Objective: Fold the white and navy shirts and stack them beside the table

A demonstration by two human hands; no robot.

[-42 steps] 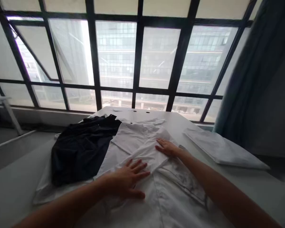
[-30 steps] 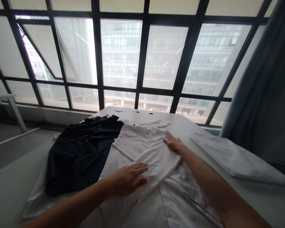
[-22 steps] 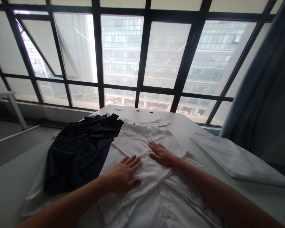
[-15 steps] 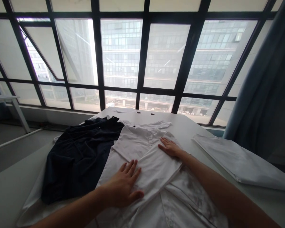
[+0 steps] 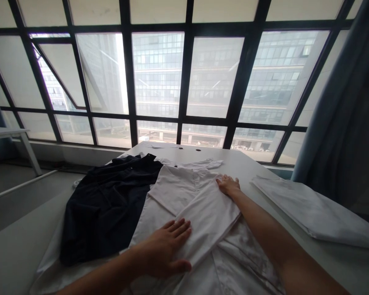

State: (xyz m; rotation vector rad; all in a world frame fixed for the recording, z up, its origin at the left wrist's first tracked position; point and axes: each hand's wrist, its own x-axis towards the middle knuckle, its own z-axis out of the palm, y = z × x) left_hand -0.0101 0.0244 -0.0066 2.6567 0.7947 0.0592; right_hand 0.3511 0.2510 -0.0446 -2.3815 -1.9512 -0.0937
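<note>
A white shirt lies spread on the table, one part folded over it on a slant. My left hand rests flat on the cloth near the middle, fingers stretched out and thumb apart. Farther off, my right hand lies on the shirt's far right edge, its fingers spread and nothing visibly gripped. A dark navy shirt with a collar sits left of my hands, partly overlapped by the white one. More wrinkled white fabric shows under my right forearm.
The white table reaches toward a wide window with black frames. Folded white cloth lies at the right, near a blue-grey curtain. Another white table stands at the far left.
My right hand has slid right to the shirt's edge, its fingers turning farther right. My left hand has shifted slightly right and down, still flat on the cloth.
</note>
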